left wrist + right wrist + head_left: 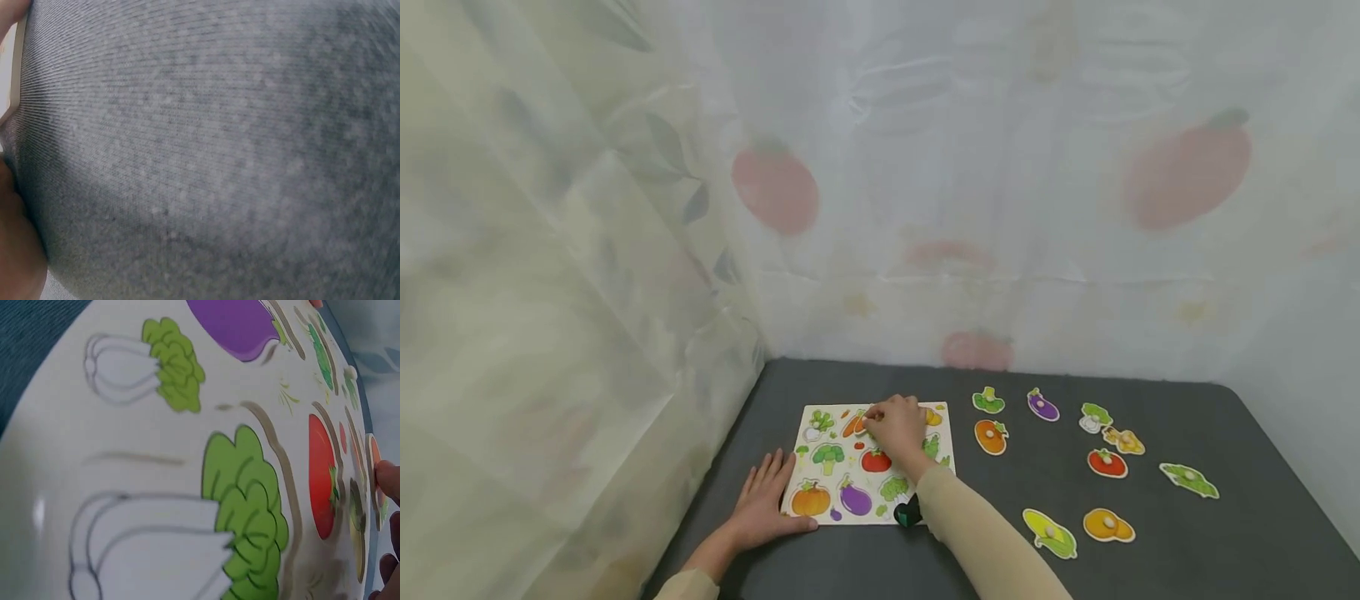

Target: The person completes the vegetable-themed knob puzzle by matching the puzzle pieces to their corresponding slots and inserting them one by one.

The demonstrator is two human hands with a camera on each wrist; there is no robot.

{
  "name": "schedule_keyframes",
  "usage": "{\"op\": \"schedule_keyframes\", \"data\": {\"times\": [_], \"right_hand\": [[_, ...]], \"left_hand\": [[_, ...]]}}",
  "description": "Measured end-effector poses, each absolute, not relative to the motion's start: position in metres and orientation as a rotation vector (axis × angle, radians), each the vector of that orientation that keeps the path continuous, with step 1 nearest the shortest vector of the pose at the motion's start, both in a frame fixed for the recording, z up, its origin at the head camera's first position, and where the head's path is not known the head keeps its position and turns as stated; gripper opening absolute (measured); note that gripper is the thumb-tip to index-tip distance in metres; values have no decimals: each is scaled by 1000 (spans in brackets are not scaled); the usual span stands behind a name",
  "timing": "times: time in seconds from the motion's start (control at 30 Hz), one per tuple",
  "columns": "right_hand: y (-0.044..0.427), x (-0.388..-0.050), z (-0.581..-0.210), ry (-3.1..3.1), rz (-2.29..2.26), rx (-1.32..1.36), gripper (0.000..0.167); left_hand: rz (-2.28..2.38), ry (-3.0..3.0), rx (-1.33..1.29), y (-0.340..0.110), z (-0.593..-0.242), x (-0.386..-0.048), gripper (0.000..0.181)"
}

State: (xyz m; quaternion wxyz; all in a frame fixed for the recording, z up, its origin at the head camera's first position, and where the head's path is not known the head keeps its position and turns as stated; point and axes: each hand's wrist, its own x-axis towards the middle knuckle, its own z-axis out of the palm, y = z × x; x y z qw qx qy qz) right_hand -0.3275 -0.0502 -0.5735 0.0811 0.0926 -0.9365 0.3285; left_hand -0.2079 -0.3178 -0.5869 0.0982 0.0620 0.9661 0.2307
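A wooden vegetable puzzle board lies on the dark table, printed with a pumpkin, a tomato, an eggplant, broccoli and others. My right hand reaches over its upper middle and pinches an orange carrot piece at the carrot picture. In the right wrist view, fingertips grip that piece at the far edge, tilted off the board; its knob is hidden. My left hand rests with fingers spread at the board's lower left, thumb along the near edge. The left wrist view shows mostly grey cloth.
Loose knobbed pieces lie to the right: broccoli, eggplant, pumpkin, cabbage, tomato, pea pod, corn and two yellow-orange ones. Pale patterned curtains hang behind and at the left.
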Motion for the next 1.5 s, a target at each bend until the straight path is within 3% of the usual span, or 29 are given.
{"op": "schedule_keyframes", "data": {"times": [1.5], "right_hand": [[-79, -326, -585, -2795, 878, 356, 10]], "left_hand": [[674, 2858, 171, -317, -587, -205, 128]]}}
